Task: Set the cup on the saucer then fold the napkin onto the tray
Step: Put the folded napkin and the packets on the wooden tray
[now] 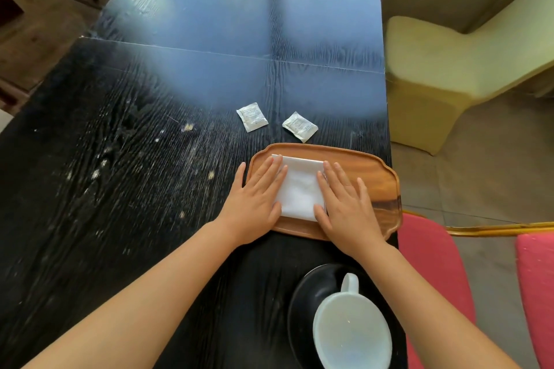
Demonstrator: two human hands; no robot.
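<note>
A white folded napkin (299,189) lies flat on the wooden tray (368,171) near the table's right edge. My left hand (257,204) presses palm-down on the napkin's left side, fingers together and stretched out. My right hand (344,204) lies flat on its right side the same way. Neither hand grips anything. Close to me, a pale translucent cup (352,329) with its handle pointing away stands on a black saucer (305,296).
Two small white sachets (251,116) (299,126) lie on the black wooden table (150,159) just beyond the tray. Crumbs speckle the table's left part. Pink chair cushions (431,263) and a cream covered chair (434,75) stand off the right edge.
</note>
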